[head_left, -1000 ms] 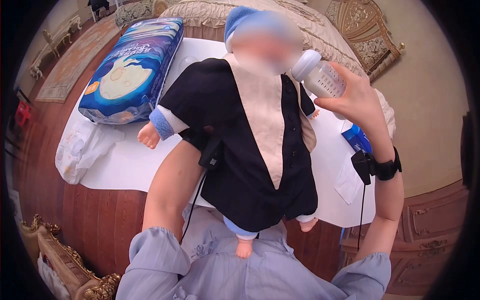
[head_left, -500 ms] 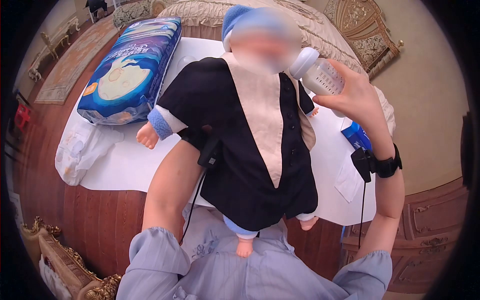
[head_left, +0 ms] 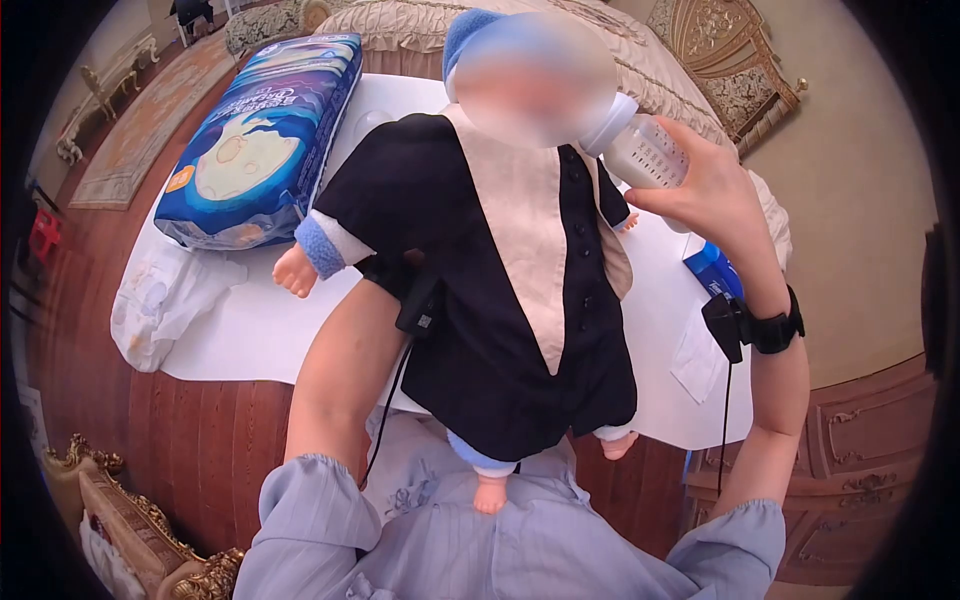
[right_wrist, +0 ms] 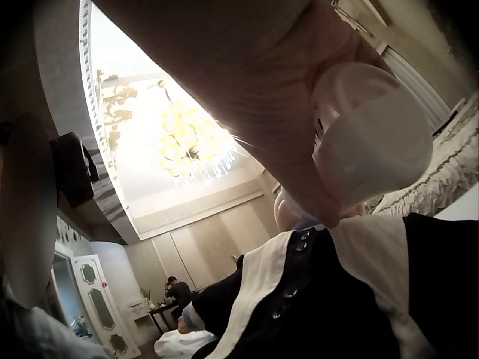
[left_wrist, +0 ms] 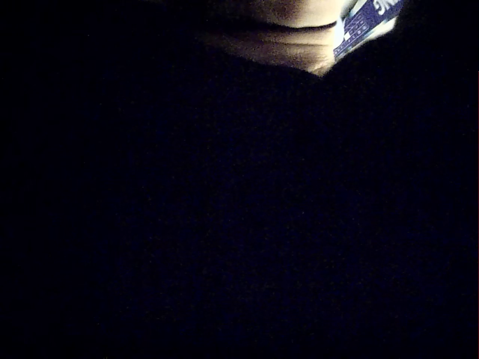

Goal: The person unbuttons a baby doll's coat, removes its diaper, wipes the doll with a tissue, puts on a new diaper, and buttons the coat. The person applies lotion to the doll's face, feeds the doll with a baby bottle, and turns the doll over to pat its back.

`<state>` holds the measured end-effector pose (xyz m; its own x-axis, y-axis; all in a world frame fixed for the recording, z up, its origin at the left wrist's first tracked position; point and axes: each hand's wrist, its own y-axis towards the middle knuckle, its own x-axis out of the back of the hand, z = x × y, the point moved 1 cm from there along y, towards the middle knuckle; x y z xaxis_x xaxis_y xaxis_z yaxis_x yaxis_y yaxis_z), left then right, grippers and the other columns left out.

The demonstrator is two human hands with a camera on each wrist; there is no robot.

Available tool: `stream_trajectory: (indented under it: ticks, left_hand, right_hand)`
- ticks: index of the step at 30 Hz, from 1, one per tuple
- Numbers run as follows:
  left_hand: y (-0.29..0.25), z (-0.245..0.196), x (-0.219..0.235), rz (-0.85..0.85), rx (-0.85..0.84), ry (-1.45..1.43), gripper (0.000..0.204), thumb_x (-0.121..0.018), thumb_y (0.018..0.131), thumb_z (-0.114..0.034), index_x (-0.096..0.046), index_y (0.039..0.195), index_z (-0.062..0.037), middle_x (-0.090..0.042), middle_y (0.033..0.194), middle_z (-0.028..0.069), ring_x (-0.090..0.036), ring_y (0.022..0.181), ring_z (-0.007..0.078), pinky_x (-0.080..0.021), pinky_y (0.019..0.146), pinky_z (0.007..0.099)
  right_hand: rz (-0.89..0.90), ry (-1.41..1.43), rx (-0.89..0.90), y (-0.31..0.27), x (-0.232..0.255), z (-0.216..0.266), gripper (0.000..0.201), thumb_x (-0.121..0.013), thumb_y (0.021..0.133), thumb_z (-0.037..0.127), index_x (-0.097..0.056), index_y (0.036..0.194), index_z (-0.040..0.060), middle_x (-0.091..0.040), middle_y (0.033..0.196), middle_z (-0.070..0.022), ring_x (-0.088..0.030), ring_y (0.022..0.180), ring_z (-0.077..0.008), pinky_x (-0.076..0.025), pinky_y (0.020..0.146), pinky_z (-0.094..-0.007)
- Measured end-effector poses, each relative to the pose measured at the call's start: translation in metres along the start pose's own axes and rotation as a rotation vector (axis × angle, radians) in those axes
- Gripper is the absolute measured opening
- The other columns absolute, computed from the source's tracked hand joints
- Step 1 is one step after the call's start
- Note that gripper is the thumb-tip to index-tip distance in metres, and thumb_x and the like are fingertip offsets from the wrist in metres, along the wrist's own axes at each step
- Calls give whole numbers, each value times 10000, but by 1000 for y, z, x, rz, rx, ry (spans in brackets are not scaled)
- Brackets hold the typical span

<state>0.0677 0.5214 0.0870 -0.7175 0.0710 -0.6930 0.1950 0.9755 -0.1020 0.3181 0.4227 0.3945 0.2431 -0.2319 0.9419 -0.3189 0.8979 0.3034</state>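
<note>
A baby doll (head_left: 515, 250) in a blue hat and a black and cream outfit lies on its back along my left forearm, its head blurred. My right hand (head_left: 715, 190) grips a baby bottle (head_left: 648, 155) of whitish liquid, thumb below and fingers over the far side. The bottle's white top (head_left: 607, 127) overlaps the edge of the doll's blurred face. In the right wrist view, the bottle's base (right_wrist: 382, 142) faces the camera. Under the doll, the black outfit hides my left hand in the head view; a strip of skin (left_wrist: 277, 45) shows in the dark left wrist view.
A blue diaper pack (head_left: 265, 145) stands on the white table (head_left: 230, 330), with a crumpled white diaper (head_left: 165, 300) beside it. At the right lie a blue packet (head_left: 712, 270) and a white tissue (head_left: 697, 362). Behind is a bed (head_left: 400, 40). A cable (head_left: 722, 430) hangs from my right wrist.
The bottle has shifted very slightly up and left, and the blurred face area now overlaps its top. The doll's body and both my arms stay nearly still.
</note>
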Motion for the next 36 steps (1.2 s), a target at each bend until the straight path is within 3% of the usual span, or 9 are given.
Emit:
stream_trajectory:
  ticks: [10, 16, 19, 25, 26, 27, 30, 33, 36]
  left_hand:
    - [1, 2, 4, -7, -6, 2, 607, -507, 979, -412, -358, 1462, -75, -481, 1433, 86, -447, 1321, 178, -352, 1113, 331]
    - [-21, 5, 19, -14, -8, 16, 611, -508, 978, -413, -356, 1463, -76, -480, 1434, 86, -444, 1324, 178, -350, 1115, 331]
    - [-30, 5, 26, -24, -15, 29, 612, -509, 977, -414, -355, 1464, -76, -479, 1435, 86, -443, 1325, 178, -349, 1116, 331]
    - [-2, -3, -1, -24, -24, 91, 616, -510, 976, -415, -352, 1466, -76, -477, 1437, 86, -440, 1328, 178, -346, 1118, 331]
    - [-58, 5, 31, -23, -31, 108, 616, -511, 976, -416, -352, 1466, -76, -477, 1437, 86, -440, 1328, 178, -346, 1118, 331]
    - [-57, 1, 28, -21, -38, 126, 617, -511, 976, -416, -352, 1466, -76, -477, 1437, 86, -439, 1329, 178, -345, 1119, 331]
    - [4, -15, -14, -11, -46, 174, 619, -512, 976, -416, -351, 1467, -77, -476, 1438, 86, -438, 1330, 178, -344, 1120, 331]
    - [-8, -13, -8, -10, -46, 201, 620, -512, 975, -417, -350, 1468, -77, -475, 1439, 85, -436, 1332, 178, -343, 1121, 331]
    - [33, -17, -36, -17, -56, 224, 622, -513, 975, -418, -348, 1468, -77, -474, 1440, 85, -435, 1333, 178, -342, 1121, 331]
  right_hand:
    - [9, 111, 29, 5, -15, -15, 782, -794, 599, 377, -588, 1262, 17, -708, 917, -172, -710, 788, -239, -548, 764, -336]
    - [98, 529, 46, 9, -44, -38, 791, -868, 641, 336, -561, 1272, -29, -682, 1075, -139, -666, 966, -196, -521, 849, -318]
    - [203, 806, -52, 4, -53, -39, 787, -874, 682, 301, -518, 1311, -11, -640, 1148, -107, -622, 1041, -181, -498, 898, -323]
    - [-21, 1317, 28, -16, -75, -43, 645, -793, 744, 185, -502, 1281, -22, -640, 1141, -112, -641, 1031, -187, -503, 926, -346]
    - [-33, 1328, 36, -21, -79, -45, 645, -793, 744, 185, -502, 1281, -22, -640, 1141, -112, -641, 1031, -187, -503, 926, -346]
    - [-132, 1266, 46, -28, -83, -47, 642, -791, 743, 179, -500, 1277, -28, -637, 1140, -121, -640, 1038, -197, -505, 928, -354]
    - [-290, 1218, 67, -47, -91, -47, 636, -790, 743, 159, -496, 1272, -36, -631, 1144, -135, -636, 1053, -218, -507, 933, -370]
    - [-358, 1210, 85, -59, -97, -43, 636, -798, 736, 135, -494, 1268, -33, -624, 1153, -138, -628, 1072, -230, -503, 942, -378]
    - [-411, 1183, 123, -59, -101, -47, 649, -815, 727, 127, -492, 1272, -13, -612, 1174, -133, -612, 1090, -226, -491, 957, -374]
